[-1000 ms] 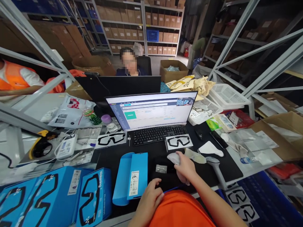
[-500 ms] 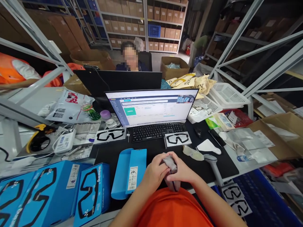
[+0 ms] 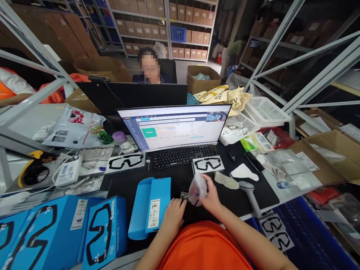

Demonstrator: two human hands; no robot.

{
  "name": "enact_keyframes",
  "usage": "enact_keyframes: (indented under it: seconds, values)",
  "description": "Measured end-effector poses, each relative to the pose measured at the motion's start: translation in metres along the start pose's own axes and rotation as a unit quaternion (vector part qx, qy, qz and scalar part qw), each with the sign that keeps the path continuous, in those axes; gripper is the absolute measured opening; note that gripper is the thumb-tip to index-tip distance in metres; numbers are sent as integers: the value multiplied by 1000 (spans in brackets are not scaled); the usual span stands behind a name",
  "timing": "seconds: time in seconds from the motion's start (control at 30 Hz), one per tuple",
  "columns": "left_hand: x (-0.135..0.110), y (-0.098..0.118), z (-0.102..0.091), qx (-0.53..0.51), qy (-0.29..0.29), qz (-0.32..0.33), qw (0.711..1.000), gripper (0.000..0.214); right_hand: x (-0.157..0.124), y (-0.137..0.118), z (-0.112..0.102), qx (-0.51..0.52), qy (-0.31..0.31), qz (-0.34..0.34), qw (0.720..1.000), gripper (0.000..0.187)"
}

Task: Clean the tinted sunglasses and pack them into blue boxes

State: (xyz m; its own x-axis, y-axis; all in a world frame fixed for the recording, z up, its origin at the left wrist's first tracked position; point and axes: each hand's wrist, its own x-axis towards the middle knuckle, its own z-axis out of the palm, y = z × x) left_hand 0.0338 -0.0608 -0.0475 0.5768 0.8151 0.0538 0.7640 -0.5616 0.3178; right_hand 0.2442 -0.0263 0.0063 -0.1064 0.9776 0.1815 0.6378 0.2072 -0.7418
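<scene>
My right hand is closed on a small grey cloth pouch, held just above the black desk mat. My left hand rests low on the mat, fingers curled beside a small clear packet; what they grip, if anything, I cannot make out. An open blue case lies just left of my left hand. A black keyboard and a monitor stand beyond my hands.
Blue goggle boxes are stacked at the near left. A grey handheld scanner lies to the right of my right hand. White goggle-print cards sit by the keyboard. Another person sits behind the monitors. White baskets and cardboard boxes stand right.
My hands were together on the grey pouch half a second ago. Now they have parted: the right lifted the pouch up, the left dropped to the mat.
</scene>
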Motion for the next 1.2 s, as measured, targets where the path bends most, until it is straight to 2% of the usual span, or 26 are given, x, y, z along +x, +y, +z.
enact_keyframes:
  seconds: [0.07, 0.13, 0.27, 0.33, 0.43, 0.5, 0.63, 0.67, 0.8, 0.9, 0.97, 1.03, 1.1, 1.2]
  values:
    - [-3, -1, 17, 11, 1, 13, 1000, 32, -4, 1, 19, -94, -141, -48, 984, 71]
    - [-6, 0, 27, 21, 2, 33, 999, 26, -5, 0, 34, -147, -228, -67, 960, 63]
    - [-12, -1, 37, 36, 2, 67, 997, 26, -3, -4, 55, -246, -276, -17, 929, 33]
    - [-13, -2, 39, 41, -1, 69, 997, 26, -2, -9, 66, -284, -281, 14, 916, 28]
    - [-14, -1, 39, 46, -12, 58, 997, 32, 0, -14, 77, -291, -302, 25, 907, 30]
    - [-14, 1, 36, 50, -25, 41, 998, 37, 5, -12, 75, -262, -327, 2, 908, 34]
    - [-12, 4, 25, 57, -67, -3, 996, 32, 13, -1, 47, -153, -389, -64, 906, 76]
    - [-9, 5, 21, 57, -82, -11, 995, 29, 12, 2, 38, -124, -397, -77, 906, 79]
    - [6, 6, 10, 39, -168, -13, 985, 27, -14, 10, 9, 13, -353, -97, 931, 51]
    - [20, 7, 6, 23, -225, -6, 974, 29, -38, 19, -7, 65, -285, -63, 954, 44]
    - [26, 8, 3, 15, -246, -6, 969, 30, -47, 31, -21, 29, -224, 0, 974, 39]
    - [29, 10, -2, 7, -253, -8, 967, 29, -49, 49, -38, -45, -160, 83, 983, 37]
    - [28, 13, -8, -5, -250, -7, 968, 28, -46, 71, -54, -120, -112, 156, 974, 43]
    - [20, 17, -16, -17, -231, -9, 973, 30, -32, 100, -68, -189, -79, 208, 956, 59]
